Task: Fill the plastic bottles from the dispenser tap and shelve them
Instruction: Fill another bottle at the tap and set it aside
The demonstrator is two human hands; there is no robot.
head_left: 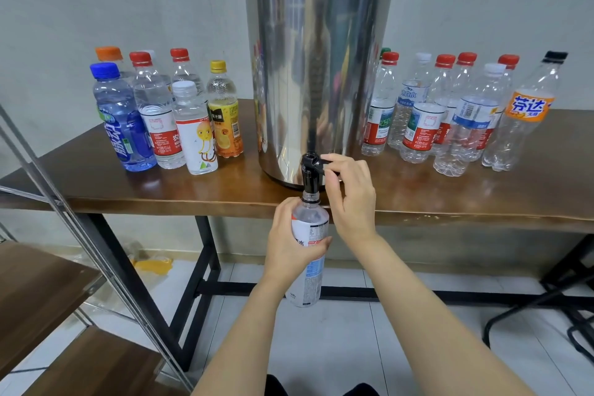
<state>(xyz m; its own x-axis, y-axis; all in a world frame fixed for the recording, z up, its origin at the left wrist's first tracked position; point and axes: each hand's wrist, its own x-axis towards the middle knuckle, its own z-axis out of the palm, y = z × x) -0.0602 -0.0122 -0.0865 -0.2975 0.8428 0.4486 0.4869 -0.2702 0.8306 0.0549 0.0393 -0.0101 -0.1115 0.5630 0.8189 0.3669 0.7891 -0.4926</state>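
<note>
One bottle [309, 215] under tap [310, 172]; filled bottles [160, 119] left, empty bottles [466, 135] right.

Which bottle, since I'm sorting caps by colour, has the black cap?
The orange-labelled bottle at the far right of the table; other caps are red, white, blue, orange, yellow or green.

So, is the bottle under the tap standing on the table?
No, the left hand holds the bottle in the air in front of the table edge, its mouth up at the tap.
</note>
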